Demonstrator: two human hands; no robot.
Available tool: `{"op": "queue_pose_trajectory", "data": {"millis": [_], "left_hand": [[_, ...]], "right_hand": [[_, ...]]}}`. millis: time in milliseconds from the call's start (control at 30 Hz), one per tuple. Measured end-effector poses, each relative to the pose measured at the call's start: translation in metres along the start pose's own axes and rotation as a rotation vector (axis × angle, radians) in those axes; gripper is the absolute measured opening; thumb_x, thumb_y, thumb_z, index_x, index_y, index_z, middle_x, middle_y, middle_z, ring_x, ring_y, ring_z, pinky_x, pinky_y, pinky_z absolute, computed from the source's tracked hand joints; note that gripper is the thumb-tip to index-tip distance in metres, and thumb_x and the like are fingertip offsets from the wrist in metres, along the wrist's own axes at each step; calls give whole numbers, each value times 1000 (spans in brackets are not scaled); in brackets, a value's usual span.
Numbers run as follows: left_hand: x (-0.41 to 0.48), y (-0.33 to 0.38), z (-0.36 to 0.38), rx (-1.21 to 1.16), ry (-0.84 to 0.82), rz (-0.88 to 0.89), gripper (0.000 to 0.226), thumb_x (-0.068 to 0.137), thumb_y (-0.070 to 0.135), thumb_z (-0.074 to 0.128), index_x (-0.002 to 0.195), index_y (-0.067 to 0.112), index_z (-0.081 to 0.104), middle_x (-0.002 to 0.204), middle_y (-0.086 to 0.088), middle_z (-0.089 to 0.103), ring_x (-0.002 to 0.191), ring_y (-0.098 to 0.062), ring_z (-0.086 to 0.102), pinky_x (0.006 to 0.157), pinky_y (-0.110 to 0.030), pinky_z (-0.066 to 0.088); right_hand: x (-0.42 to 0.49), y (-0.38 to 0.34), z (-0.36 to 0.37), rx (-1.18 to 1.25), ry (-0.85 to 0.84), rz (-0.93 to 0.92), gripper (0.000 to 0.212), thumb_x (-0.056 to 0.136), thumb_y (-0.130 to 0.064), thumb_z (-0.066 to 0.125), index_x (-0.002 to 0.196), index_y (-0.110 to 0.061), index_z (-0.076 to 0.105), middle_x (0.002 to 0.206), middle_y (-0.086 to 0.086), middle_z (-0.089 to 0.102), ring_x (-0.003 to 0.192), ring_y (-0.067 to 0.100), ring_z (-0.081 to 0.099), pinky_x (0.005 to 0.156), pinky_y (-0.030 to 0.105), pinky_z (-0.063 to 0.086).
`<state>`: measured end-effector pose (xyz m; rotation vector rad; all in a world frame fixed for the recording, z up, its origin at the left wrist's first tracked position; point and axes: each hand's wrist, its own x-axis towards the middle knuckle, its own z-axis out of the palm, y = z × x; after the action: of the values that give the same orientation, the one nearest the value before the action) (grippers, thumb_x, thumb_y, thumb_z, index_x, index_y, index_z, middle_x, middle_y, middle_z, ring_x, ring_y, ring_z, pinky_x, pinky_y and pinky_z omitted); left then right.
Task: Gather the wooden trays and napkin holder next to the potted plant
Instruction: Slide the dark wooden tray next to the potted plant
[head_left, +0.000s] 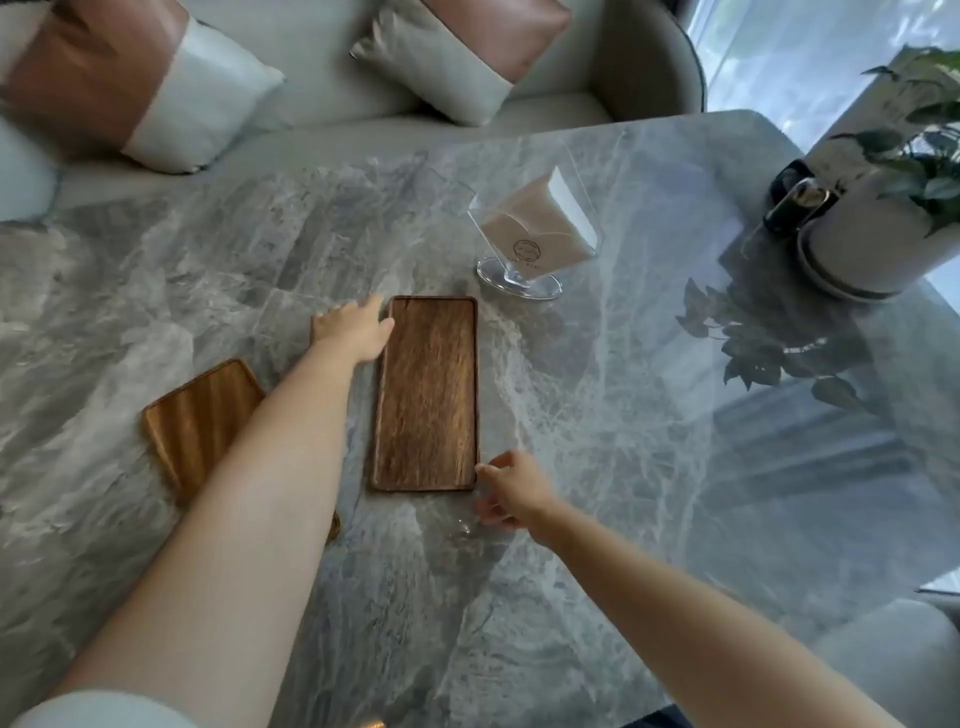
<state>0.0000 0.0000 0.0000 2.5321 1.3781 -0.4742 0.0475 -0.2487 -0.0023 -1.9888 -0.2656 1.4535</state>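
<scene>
The only printed mark is a small round emblem on the napkins (524, 221) standing in the clear napkin holder (535, 234), which sits just beyond the far end of the darker wooden tray (426, 395). A line of lettering runs under the emblem, too small and blurred to read. Nothing else carries legible text.

Table (597, 441): grey marble, pale veining. Near tray (426, 395): dark brown, streaked grain. Left tray (200, 421): lighter orange-brown, striped grain. Napkin holder (535, 228): clear, beige napkins, small round dark emblem. Pot (872, 228): white; leaves dark green. Cushions (130, 83): tan-brown and white blocks.
</scene>
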Motion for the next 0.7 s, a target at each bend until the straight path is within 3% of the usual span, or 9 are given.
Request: {"op": "queue_pose_trajectory", "data": {"millis": [67, 167, 267, 333, 400, 500, 700], "left_hand": [[6, 5, 0, 30, -5, 20, 48, 97, 40, 30, 140, 18, 31, 139, -23, 44, 128, -37, 42, 105, -46, 32], [19, 14, 2, 47, -10, 48, 46, 97, 39, 29, 138, 18, 33, 139, -23, 44, 128, -38, 42, 105, -47, 32], [28, 21, 1, 41, -30, 52, 50, 98, 40, 27, 144, 21, 27, 145, -21, 37, 133, -37, 36, 109, -48, 27], [33, 23, 1, 40, -32, 51, 50, 98, 40, 26, 143, 19, 28, 146, -21, 36, 134, -37, 35, 109, -49, 26], [35, 23, 3, 34, -31, 59, 49, 98, 38, 27, 140, 15, 35, 144, -21, 38, 132, -38, 36, 108, -49, 28], [34, 24, 7, -15, -25, 51, 48, 98, 37, 28, 136, 9, 38, 140, -22, 42, 130, -38, 39, 106, -47, 32], [24, 16, 14, -80, -3, -28, 50, 98, 37, 28, 134, 3, 37, 139, -22, 44, 128, -39, 41, 103, -46, 35]], "right_hand": [[3, -1, 1, 26, 33, 0, 27, 95, -22, 44, 70, -13, 46, 60, 7, 58, 41, 12, 56, 31, 13, 37], [8, 0, 6, 68, 51, 21, 32, 95, -19, 43, 65, -10, 47, 59, 9, 58, 44, 14, 55, 31, 14, 39], [14, 1, 10, 112, 77, 47, 21, 95, -19, 45, 94, 1, 53, 57, 9, 58, 39, 12, 55, 30, 16, 42], [17, 1, 13, 135, 88, 56, 20, 94, -17, 47, 101, 1, 52, 55, 10, 58, 39, 13, 55, 30, 18, 44], [20, 2, 16, 141, 97, 60, 14, 94, -15, 47, 87, -4, 52, 54, 10, 57, 37, 13, 54, 29, 18, 43], [23, 3, 16, 138, 115, 61, 26, 93, -13, 48, 67, -11, 45, 51, 10, 55, 29, 8, 51, 29, 18, 44], [23, 7, 11, 145, 137, 49, 25, 93, -10, 50, 68, -9, 47, 50, 10, 54, 26, 7, 49, 30, 19, 46]]}}
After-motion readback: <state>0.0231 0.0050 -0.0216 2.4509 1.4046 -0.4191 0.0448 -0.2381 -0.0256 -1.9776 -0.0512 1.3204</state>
